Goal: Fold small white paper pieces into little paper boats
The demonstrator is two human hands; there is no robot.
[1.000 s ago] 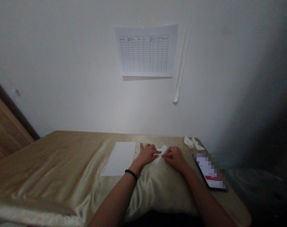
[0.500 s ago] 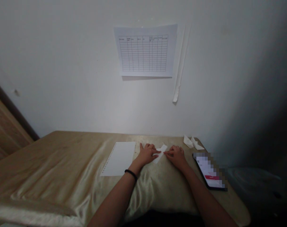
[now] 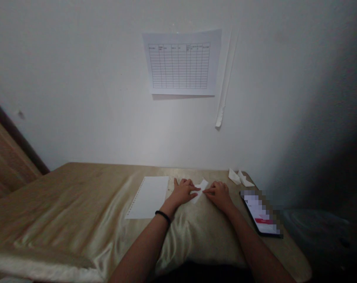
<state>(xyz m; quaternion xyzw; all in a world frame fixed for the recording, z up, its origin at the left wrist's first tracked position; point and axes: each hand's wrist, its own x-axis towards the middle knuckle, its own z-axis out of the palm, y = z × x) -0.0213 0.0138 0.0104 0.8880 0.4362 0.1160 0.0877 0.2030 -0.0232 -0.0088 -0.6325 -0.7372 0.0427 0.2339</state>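
Note:
A small piece of folded white paper (image 3: 199,192) lies at an angle on the cloth-covered table between my two hands. My left hand (image 3: 182,191), with a black band on the wrist, holds it from the left. Its index finger and thumb lie over the paper, and the little finger sticks out to the side. From the right, my right hand (image 3: 219,192) has its thumb and index finger together on the paper's right edge, the other fingers curled. Parts of the paper are hidden under my fingers.
A blank sheet with punched holes (image 3: 149,196) lies left of my hands. Folded white paper shapes (image 3: 240,178) stand at the back right corner, with a phone (image 3: 259,216) nearer me. A printed table sheet (image 3: 181,63) hangs on the wall above the shiny beige tablecloth (image 3: 86,204).
My right fingertips have shifted very slightly left along the folded paper. My left hand and the other things keep their places; the view has moved a little.

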